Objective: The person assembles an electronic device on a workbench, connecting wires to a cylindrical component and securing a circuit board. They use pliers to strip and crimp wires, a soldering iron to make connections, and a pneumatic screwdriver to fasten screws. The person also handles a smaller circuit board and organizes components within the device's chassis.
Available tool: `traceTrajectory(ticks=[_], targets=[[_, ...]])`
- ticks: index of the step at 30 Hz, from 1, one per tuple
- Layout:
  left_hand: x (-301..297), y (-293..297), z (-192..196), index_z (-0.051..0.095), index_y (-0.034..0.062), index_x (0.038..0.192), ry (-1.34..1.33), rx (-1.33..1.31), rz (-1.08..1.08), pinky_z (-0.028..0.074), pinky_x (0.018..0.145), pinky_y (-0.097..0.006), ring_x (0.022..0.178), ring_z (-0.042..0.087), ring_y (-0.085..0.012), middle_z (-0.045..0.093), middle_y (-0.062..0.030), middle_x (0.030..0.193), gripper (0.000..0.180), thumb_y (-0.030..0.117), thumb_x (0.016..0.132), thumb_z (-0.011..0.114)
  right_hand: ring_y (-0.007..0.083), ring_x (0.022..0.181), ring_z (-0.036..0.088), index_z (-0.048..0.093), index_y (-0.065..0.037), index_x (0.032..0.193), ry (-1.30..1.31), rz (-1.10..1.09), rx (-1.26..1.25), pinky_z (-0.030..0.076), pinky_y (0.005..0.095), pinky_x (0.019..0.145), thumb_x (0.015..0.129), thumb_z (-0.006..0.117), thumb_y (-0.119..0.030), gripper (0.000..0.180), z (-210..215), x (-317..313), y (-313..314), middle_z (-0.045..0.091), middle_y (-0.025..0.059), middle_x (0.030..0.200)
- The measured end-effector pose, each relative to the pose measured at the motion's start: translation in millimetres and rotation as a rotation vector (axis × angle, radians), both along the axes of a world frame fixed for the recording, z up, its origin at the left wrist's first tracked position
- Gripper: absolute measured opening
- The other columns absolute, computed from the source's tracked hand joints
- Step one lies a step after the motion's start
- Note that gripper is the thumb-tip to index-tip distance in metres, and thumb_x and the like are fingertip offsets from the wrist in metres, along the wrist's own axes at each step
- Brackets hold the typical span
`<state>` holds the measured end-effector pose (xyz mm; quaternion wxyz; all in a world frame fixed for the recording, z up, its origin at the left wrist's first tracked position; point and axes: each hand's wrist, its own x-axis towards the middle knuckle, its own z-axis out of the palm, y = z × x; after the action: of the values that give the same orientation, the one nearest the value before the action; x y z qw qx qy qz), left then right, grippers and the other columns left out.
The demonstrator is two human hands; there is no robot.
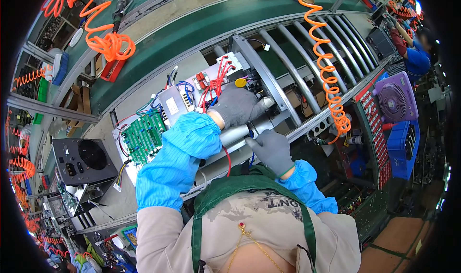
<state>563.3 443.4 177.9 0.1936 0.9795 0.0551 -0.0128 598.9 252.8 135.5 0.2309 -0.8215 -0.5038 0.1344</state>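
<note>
An opened electronic unit lies in front of me, with a grey metal end panel [265, 76] on its right. My left hand [236, 105], in a grey glove, reaches over the unit to the inner side of that panel. Its fingers bend round something hidden among the wires. Just below it lies a silver cylinder [234, 135]. My right hand [272, 152], also gloved, is closed with fingertips at the unit's near right corner, by a blue wire; what they hold is hidden. Red wires [222, 76], a yellow disc-shaped part [240, 83] and a green circuit board [142, 134] belong to the unit.
A roller conveyor [300, 64] runs off to the right. An orange coiled hose [328, 76] hangs over it. At the left stands a black box with a round fan [85, 160]. Farther right are a purple fan [396, 97], a blue bin [403, 148] and another person [417, 57].
</note>
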Motion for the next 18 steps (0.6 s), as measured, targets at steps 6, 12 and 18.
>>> traceTrajectory(ticks=[6,12,18], targets=[[0.7,-0.4,-5.7,0.057,0.0084,0.052,0.004,0.005,0.008,0.04,0.056,-0.044,0.054,0.054,-0.0337,0.055,-0.0137,0.053,0.081,0.059,0.095,0.012,0.0284,0.078,0.061,0.063,-0.006,0.09,0.093,0.049,0.103,0.049,0.0393,0.063,0.08,0.065,-0.018,0.016,10.7,-9.1,1.8,0.06,0.0114,0.085],[1.0,-2.6,-3.6,0.057,0.0081,0.052,0.018,0.031,-0.015,0.04,0.057,-0.044,0.055,0.055,-0.0334,0.055,-0.0136,0.053,0.081,0.058,0.096,0.011,0.0211,0.071,0.064,0.062,-0.001,0.094,0.627,0.072,0.191,0.053,0.0301,0.061,0.084,0.054,-0.007,0.014,-7.1,2.8,0.8,0.061,0.0137,0.093],[3.2,-0.3,-4.5,0.058,0.0068,0.054,0.046,-0.005,0.0,0.041,0.059,-0.045,0.056,0.055,-0.0338,0.056,-0.0143,0.055,0.081,0.06,0.095,0.013,0.0153,0.071,0.063,0.055,0.003,0.113,1.293,0.044,-0.044,0.052,0.0259,0.059,0.081,0.05,0.0,0.032,61.6,11.3,-9.1,0.06,0.0126,0.092]])
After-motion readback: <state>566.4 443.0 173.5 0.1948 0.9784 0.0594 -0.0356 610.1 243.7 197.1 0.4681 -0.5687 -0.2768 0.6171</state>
